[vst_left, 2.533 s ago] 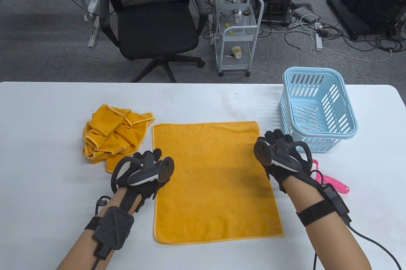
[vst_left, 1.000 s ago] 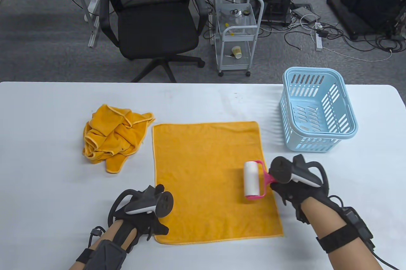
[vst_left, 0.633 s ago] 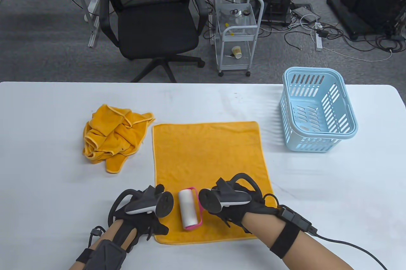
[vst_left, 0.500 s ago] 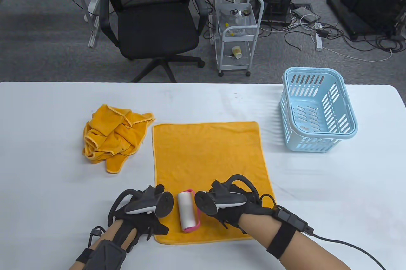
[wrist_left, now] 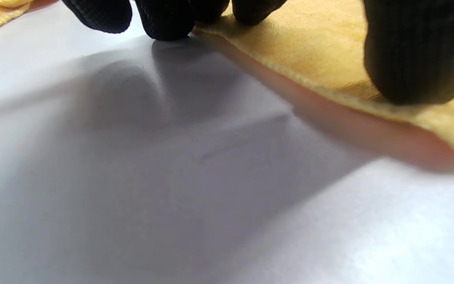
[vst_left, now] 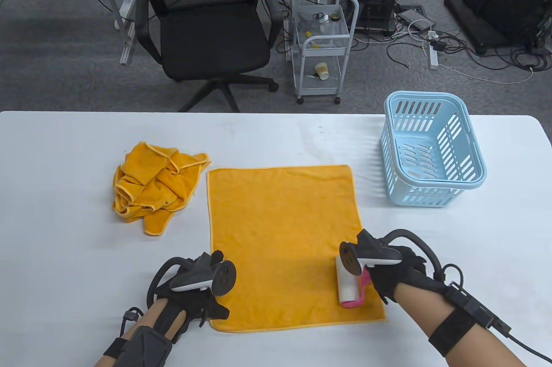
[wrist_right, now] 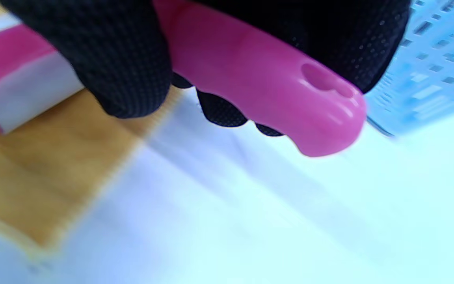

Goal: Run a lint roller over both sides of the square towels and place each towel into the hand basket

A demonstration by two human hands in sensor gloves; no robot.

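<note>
Here, reading left to right, a crumpled orange towel (vst_left: 157,186) lies heaped at ten o'clock on the bench (vst_left: 64,229). The left hand (vst_left: 196,293) presses the flat orange towel (vst_left: 284,237) at its seven o'clock corner, fingers (wrist_left: 168,19) straight, tips on the hem. The right hand (vst_left: 390,270) grips the pink handle of the lint roller (vst_left: 348,285), fingers curled round it; the roll sits on the towel's five o'clock corner, long axis twelve-to-six. Unrolled cloth stretches toward twelve o'clock with nothing in the way. The blue hand basket (vst_left: 431,151), holding no towel, stands at two o'clock.
</note>
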